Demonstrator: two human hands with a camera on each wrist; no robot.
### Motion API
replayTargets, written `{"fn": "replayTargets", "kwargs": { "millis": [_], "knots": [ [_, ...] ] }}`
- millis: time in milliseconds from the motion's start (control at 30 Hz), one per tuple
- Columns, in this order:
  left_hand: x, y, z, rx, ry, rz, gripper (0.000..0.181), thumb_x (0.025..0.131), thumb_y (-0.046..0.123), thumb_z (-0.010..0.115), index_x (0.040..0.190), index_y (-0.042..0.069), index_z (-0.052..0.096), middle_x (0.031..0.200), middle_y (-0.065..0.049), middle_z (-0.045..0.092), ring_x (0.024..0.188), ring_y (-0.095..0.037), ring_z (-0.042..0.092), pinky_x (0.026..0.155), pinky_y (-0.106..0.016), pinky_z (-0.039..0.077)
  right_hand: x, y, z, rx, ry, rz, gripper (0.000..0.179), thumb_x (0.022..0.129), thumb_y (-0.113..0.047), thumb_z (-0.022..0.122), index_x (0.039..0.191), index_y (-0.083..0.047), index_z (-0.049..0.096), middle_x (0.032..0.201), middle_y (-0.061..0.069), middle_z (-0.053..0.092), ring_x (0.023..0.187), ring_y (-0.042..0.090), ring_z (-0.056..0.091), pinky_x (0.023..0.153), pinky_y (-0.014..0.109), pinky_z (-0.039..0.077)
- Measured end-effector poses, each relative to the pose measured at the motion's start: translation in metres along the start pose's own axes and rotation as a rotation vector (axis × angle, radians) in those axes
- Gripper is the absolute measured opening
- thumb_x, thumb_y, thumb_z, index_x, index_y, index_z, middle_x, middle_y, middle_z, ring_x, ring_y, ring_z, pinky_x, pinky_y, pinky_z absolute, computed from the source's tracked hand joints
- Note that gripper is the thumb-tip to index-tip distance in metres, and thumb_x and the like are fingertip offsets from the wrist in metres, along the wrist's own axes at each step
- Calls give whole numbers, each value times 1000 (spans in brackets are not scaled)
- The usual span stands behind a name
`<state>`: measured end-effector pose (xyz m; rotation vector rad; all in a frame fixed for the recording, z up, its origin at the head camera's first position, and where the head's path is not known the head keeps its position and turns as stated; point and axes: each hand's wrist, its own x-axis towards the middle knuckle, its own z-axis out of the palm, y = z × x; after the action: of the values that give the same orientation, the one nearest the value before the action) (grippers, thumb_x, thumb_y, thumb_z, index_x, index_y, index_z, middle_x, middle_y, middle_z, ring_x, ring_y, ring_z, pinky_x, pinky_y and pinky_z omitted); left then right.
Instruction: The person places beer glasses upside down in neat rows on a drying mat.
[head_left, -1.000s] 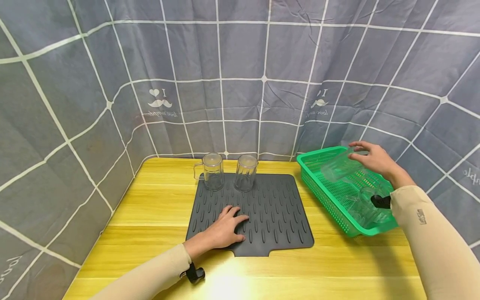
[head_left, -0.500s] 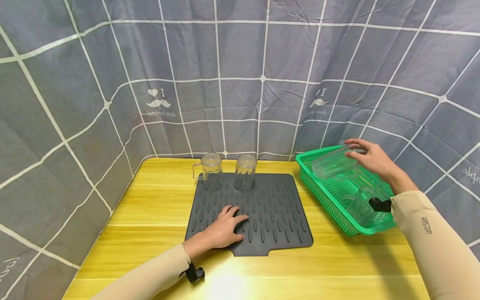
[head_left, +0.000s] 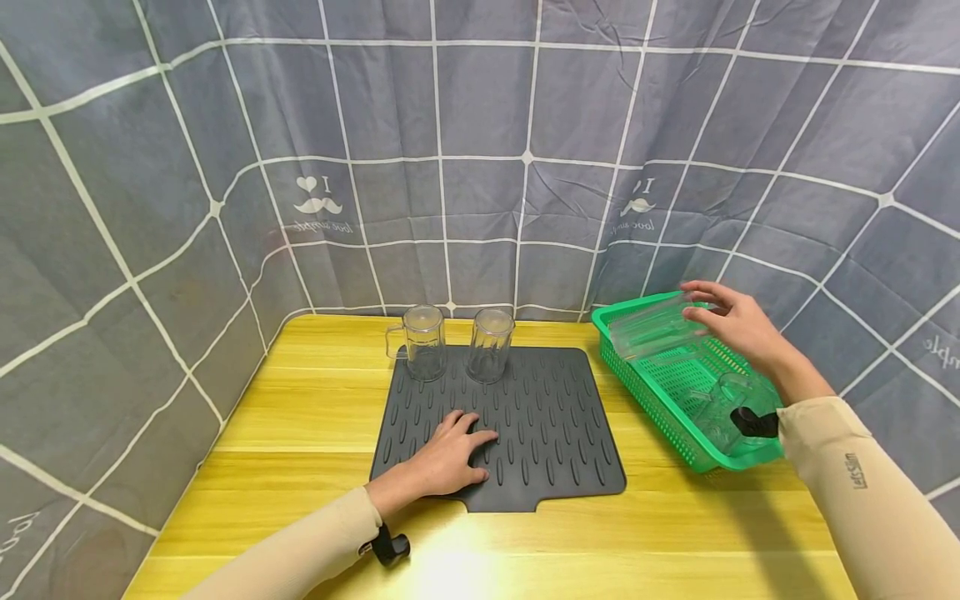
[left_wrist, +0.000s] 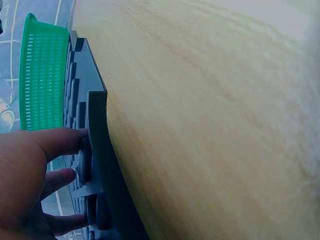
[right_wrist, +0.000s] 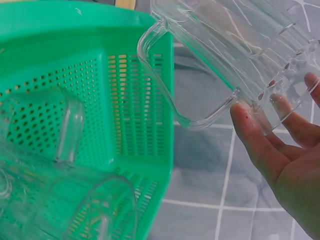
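My right hand (head_left: 738, 329) grips a clear glass mug (head_left: 652, 327) by one end, tilted nearly on its side above the far part of the green basket (head_left: 651, 402). In the right wrist view, the thumb lies beside the base of the mug's handle (right_wrist: 159, 92), with other fingers at the same end. My left hand (head_left: 446, 458) rests with spread fingers on the near left part of a dark ribbed drying mat (head_left: 558, 425). At the mat's back edge stand a glass mug (head_left: 425, 348) with its handle to the left and another clear glass (head_left: 491, 346), whose handle is not visible.
More clear glassware (head_left: 731, 408) lies in the near end of the basket, including a mug (right_wrist: 90, 200) on its side; how many pieces is unclear. A yellow wooden table (head_left: 315, 400) lies under everything. A grey checked curtain (head_left: 480, 200) hangs behind and at both sides.
My right hand has moved slightly left, carrying the mug toward the basket's back left corner and tipping it nearer to level. The left hand has stayed in place on the mat.
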<state>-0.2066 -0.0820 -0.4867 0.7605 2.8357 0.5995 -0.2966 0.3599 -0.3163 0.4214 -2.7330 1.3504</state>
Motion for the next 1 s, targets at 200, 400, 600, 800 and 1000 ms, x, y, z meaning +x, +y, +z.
{"fn": "replayTargets", "kwargs": {
  "millis": [200, 400, 600, 800, 1000],
  "knots": [
    [1, 1, 0, 17, 3, 2, 56, 91, 34, 75, 143, 20, 59, 156, -20, 38, 147, -48, 25, 115, -64, 30, -5, -2, 7, 31, -2, 9, 50, 103, -31, 59, 149, -14, 46, 143, 15, 49, 104, -3, 62, 81, 27, 59],
    [3, 1, -1, 34, 5, 2, 56, 91, 35, 75, 143, 21, 59, 155, -20, 39, 146, -48, 27, 115, -64, 30, -8, -4, 13, 50, -8, 30, 52, 103, -35, 58, 150, -16, 45, 146, 15, 48, 105, -4, 61, 82, 26, 58],
    [3, 2, 0, 44, 10, -3, 57, 90, 36, 76, 143, 22, 59, 154, -20, 40, 146, -48, 28, 114, -64, 31, -12, -3, 20, 74, -16, 46, 52, 103, -37, 57, 150, -17, 45, 146, 9, 49, 108, -6, 58, 82, 25, 57],
    [5, 3, 0, 50, 14, -3, 57, 90, 36, 76, 142, 21, 59, 154, -20, 41, 146, -44, 29, 114, -63, 32, -16, -4, 29, 127, -13, 37, 49, 104, -34, 57, 149, -19, 47, 141, -1, 52, 111, -3, 58, 83, 26, 57],
    [5, 4, 0, 42, 19, -2, 58, 90, 36, 75, 143, 20, 59, 154, -20, 41, 147, -43, 29, 113, -64, 33, -19, -5, 38, 186, -16, 14, 48, 104, -31, 57, 150, -20, 46, 144, 5, 48, 114, 1, 57, 84, 25, 58]
  ]
}}
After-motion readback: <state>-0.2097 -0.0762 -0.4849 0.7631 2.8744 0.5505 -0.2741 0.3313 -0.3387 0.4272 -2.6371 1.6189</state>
